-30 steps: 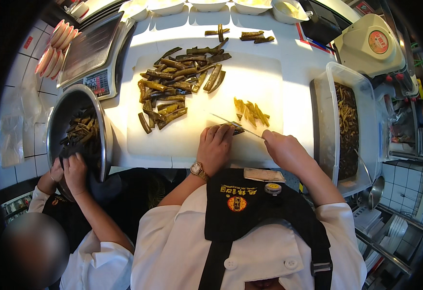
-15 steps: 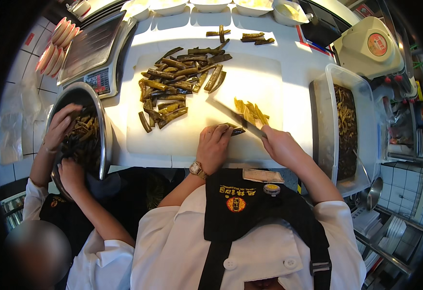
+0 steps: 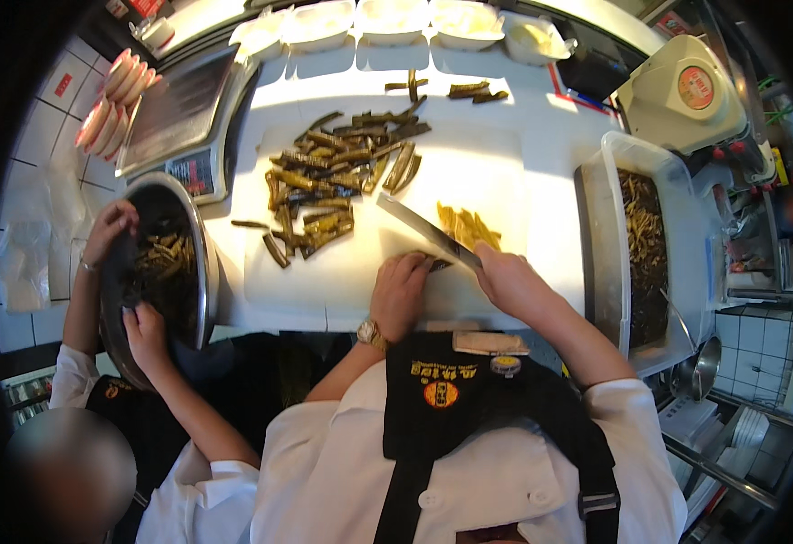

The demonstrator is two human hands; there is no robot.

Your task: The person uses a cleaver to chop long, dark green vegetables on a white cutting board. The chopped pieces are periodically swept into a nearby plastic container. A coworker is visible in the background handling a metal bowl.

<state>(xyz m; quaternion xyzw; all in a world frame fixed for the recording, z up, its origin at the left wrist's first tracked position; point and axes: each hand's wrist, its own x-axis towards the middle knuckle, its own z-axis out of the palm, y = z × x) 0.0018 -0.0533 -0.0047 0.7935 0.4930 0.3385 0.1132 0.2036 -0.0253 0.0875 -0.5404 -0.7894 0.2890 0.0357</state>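
Observation:
A white cutting board (image 3: pixel 496 150) lies before me, with a heap of dark olive-brown vegetable pieces (image 3: pixel 328 163), pickled by their look, on its left half. My left hand (image 3: pixel 400 288) presses with curled fingers on a dark piece (image 3: pixel 438 265) at the board's near side, mostly hidden under the fingers. In my right hand (image 3: pixel 508 283) is the handle of a kitchen knife (image 3: pixel 425 228). Its long blade slants to the far left, right beside my left fingertips. Yellowish cut strips (image 3: pixel 469 223) lie just beyond the blade.
At left, a co-worker's hands (image 3: pixel 148 334) work at a steel bowl (image 3: pixel 204 263) of dark strips. Behind it stands a scale (image 3: pixel 179 118). A clear plastic tub (image 3: pixel 612 245) of shredded vegetable is at right. White containers (image 3: pixel 393 20) line the back; a beige machine (image 3: pixel 682 95) stands far right.
The knife and my right hand have shifted slightly left, toward my left hand. A loose piece now lies left of the heap. The co-worker's hands have moved at the bowl.

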